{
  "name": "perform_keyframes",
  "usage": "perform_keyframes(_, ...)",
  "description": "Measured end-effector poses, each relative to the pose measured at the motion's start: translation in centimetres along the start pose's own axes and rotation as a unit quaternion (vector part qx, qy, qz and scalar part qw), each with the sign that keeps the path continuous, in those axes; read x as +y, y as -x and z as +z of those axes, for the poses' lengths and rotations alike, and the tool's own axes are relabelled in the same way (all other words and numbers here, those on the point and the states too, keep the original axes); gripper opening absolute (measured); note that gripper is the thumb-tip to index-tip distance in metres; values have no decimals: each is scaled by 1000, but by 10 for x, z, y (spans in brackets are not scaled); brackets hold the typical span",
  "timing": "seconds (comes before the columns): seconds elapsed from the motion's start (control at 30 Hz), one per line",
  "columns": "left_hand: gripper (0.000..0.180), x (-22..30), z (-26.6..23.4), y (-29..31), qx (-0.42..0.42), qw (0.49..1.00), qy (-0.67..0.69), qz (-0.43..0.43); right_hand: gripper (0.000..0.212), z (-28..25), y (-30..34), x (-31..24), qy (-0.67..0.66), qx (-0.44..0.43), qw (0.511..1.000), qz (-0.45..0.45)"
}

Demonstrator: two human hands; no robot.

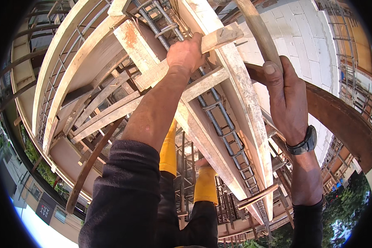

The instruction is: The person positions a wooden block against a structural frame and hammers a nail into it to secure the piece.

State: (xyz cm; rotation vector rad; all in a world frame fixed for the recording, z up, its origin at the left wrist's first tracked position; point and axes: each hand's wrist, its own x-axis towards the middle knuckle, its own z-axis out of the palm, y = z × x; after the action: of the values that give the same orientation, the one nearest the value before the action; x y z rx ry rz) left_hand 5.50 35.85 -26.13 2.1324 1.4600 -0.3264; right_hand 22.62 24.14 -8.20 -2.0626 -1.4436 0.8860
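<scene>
My left hand [186,53] is closed over a short wooden batten [223,37], which lies slantwise across the top of a long timber trough form [246,103]. Inside that form runs a steel rebar cage [223,128]. A second wooden crosspiece [206,84] bridges the form just nearer to me. To the right, my right hand [286,97] grips the near end of a smooth wooden stick [258,31], its thumb laid along the wood. The stick's far end runs out of view at the top, so whatever is on it cannot be seen.
Curved timber forms [76,62] with thin rebar sweep round the left. A pale block wall [289,29] stands at the upper right, and a dark brown beam [339,120] passes beside my right wrist. Yellow boots [205,186] show below, among scaffold poles and gaps.
</scene>
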Motion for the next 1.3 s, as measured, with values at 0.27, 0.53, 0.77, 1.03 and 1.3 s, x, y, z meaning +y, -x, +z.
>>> perform_keyframes(0.27,46,8,-1,-4,-7,1000,14,9,57,10,-4,45,-134,-35,971,195)
perform_keyframes(0.53,47,14,2,-9,-9,1000,-2,5,55,22,-2,51,-225,-47,946,227)
perform_keyframes(0.77,45,7,3,-6,14,1000,-21,0,62,10,1,10,-208,-11,969,132)
perform_keyframes(1.03,47,12,4,-12,5,1000,-17,3,67,2,-9,41,-15,-54,992,113)
perform_keyframes(1.3,48,14,-3,-5,-4,1000,11,7,56,4,-6,18,-88,43,994,40)
